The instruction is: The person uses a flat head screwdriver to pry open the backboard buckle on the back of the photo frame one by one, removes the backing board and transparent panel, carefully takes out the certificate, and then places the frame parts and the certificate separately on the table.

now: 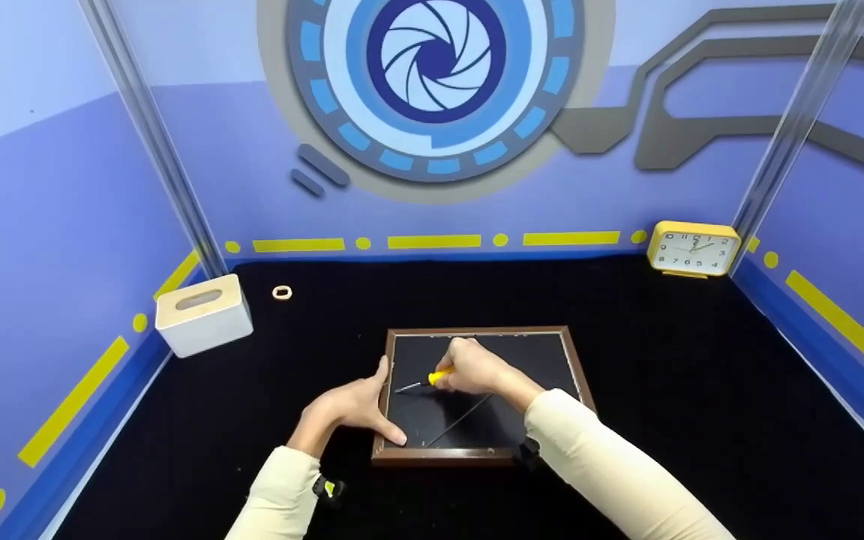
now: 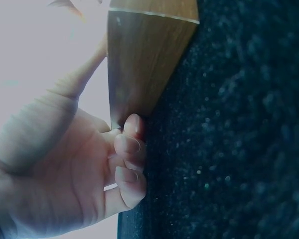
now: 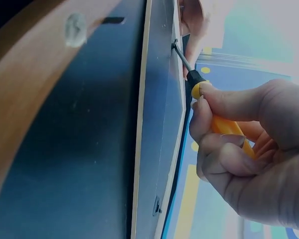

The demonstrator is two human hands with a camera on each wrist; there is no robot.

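A brown wooden picture frame [image 1: 576,360] lies with its black backing board [image 1: 529,356] facing up. My right hand [image 1: 473,367] grips the yellow handle of a screwdriver [image 3: 220,124] between thumb and curled fingers. The slim metal shaft slants down to the left, its tip at the board's left edge beside a small dark fitting in the right wrist view. My left hand [image 1: 349,405] holds the frame's left side, thumb over the rim and onto the board. In the left wrist view its fingertips [image 2: 128,144] bend against the frame's outer wall, close to the black cloth.
Black cloth [image 1: 312,322] covers the table. A white tissue box [image 1: 211,330] with a wooden lid stands at the left, near a small pale ring [image 1: 282,286]. A yellow clock [image 1: 694,249] stands at the back right. Blue-purple panels enclose the back and sides.
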